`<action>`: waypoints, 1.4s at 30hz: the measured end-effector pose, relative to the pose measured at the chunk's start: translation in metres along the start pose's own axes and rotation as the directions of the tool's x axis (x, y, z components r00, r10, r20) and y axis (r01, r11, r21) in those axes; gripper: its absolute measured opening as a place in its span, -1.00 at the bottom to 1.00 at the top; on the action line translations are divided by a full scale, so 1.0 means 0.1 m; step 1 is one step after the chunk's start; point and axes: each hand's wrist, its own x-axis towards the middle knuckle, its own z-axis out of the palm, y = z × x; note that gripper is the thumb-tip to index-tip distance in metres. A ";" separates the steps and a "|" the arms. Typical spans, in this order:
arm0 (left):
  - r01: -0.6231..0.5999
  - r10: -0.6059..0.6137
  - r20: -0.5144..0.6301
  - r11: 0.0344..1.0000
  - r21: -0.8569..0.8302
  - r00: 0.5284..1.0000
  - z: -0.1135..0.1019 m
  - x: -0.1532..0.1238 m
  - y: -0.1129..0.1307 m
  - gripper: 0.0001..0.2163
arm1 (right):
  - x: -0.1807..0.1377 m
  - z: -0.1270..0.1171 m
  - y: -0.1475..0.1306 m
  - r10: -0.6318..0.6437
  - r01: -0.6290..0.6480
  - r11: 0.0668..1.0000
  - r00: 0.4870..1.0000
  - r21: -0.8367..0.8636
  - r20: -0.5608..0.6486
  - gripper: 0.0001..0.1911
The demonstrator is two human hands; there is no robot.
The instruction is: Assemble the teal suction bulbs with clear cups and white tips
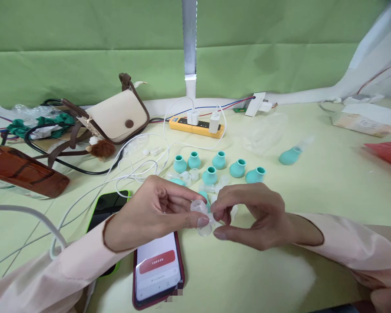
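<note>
My left hand (159, 206) pinches a clear plastic fitting (204, 227) with rounded ends between thumb and fingers. From the other side, the curled thumb and fingers of my right hand (252, 215) close around the fitting's right end; the exact contact is partly hidden. Just beyond my hands, several teal squeeze bulbs (209, 175) stand or lean with their open necks showing. More clear plastic fittings (192, 175) lie among them. Farther right, one teal bulb (289, 155) lies tilted with a clear tip attached.
Two phones, one with a lit screen (156, 261) and one in a green case (109, 204), lie by my left forearm. White cables (140, 169) run to a yellow power strip (195, 127). A handbag (117, 115) and amber bottle (22, 171) are left; a tissue pack (365, 117) is right.
</note>
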 end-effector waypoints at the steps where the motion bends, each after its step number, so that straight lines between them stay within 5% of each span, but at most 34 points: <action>1: -0.001 0.001 -0.001 1.000 -0.004 1.000 0.00 0.00 0.00 -0.78 | 0.00 0.01 0.02 -0.037 0.037 0.999 0.999 -0.009 -0.032 -0.87; 6: -0.017 0.017 0.005 0.999 -0.049 1.000 0.00 0.02 0.00 -0.79 | 0.01 0.02 0.09 -0.120 0.121 0.993 0.990 0.011 -0.070 -0.93; 15: -0.036 0.032 -0.036 0.992 -0.119 0.999 0.04 0.01 0.01 -0.79 | 0.01 0.02 0.12 -0.062 0.076 0.990 0.991 0.116 -0.116 -0.91; 22: -0.070 0.059 -0.096 0.991 -0.115 0.994 0.04 0.01 -0.01 -0.82 | 0.01 0.01 0.06 -0.076 0.072 0.997 0.990 -0.038 -0.115 -0.94; 42: -0.125 0.125 -0.015 0.991 -0.050 0.992 0.06 -0.03 0.04 -0.72 | 0.00 -0.05 -0.06 -0.011 0.034 0.985 0.991 -0.170 0.132 -0.92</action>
